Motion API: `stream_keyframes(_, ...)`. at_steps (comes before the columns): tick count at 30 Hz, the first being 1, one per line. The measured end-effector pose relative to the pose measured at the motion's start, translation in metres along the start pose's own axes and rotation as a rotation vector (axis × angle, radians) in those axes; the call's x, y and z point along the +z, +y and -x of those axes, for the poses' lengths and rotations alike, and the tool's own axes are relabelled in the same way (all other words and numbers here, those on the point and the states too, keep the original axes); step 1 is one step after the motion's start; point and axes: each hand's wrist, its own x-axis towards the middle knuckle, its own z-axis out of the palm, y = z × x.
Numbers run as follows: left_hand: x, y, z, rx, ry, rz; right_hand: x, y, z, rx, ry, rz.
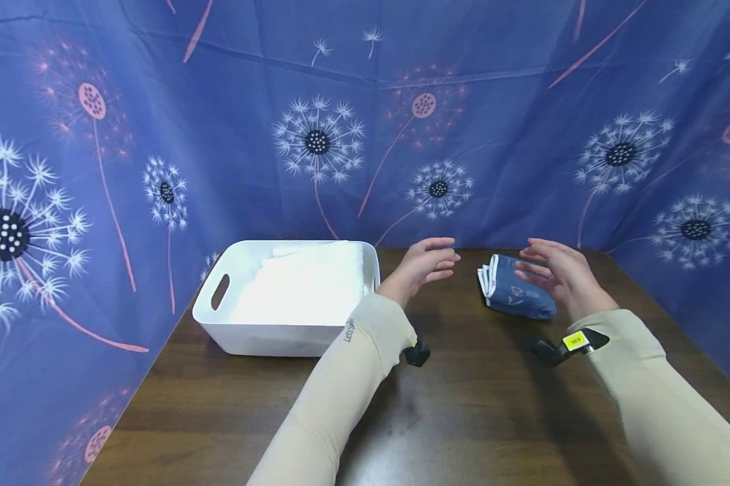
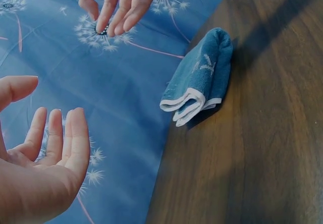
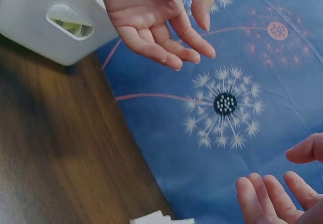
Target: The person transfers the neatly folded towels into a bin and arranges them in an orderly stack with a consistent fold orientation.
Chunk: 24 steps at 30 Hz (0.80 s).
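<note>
A folded blue towel (image 1: 519, 294) with white edging lies at the back right of the table. My right hand (image 1: 562, 275) hovers just above and beside it, fingers loosely bent, holding nothing. In the left wrist view the towel (image 2: 199, 77) stands apart from both hands, its layered white edges facing the camera. My left hand (image 1: 424, 266) is in the air between the white bin (image 1: 268, 340) and the towel, fingers spread and bent, nothing in it. White folded cloth (image 1: 316, 283) fills much of the bin. The palms roughly face each other.
The brown wooden table (image 1: 462, 405) runs back to a blue curtain (image 1: 492, 88) printed with dandelions. The bin has an oval handle hole (image 3: 70, 21) in its side, with something yellow-green showing through it in the right wrist view.
</note>
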Motion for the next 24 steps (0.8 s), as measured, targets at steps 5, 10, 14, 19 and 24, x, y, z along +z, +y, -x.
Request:
stream_keyframes(5, 0.008, -0.007, -0.009, 0.002, 0.009, -0.005, -0.012, -0.002, -0.002, 0.009, 0.010, 0.022)
stream_keyframes(10, 0.015, -0.014, -0.016, 0.014, 0.000, 0.001, -0.026, -0.001, -0.003, 0.008, 0.004, 0.014)
stream_keyframes(14, 0.019, -0.018, -0.023, 0.019, 0.020, 0.012, -0.036, -0.001, -0.005, 0.000, -0.005, 0.001)
stream_keyframes(19, 0.027, -0.027, -0.031, 0.002, 0.025, 0.019, -0.050, 0.000, -0.008, -0.019, -0.006, -0.005)
stream_keyframes(24, 0.037, -0.040, -0.037, 0.020, 0.011, 0.023, -0.061, 0.004, -0.016, -0.044, 0.001, 0.004)
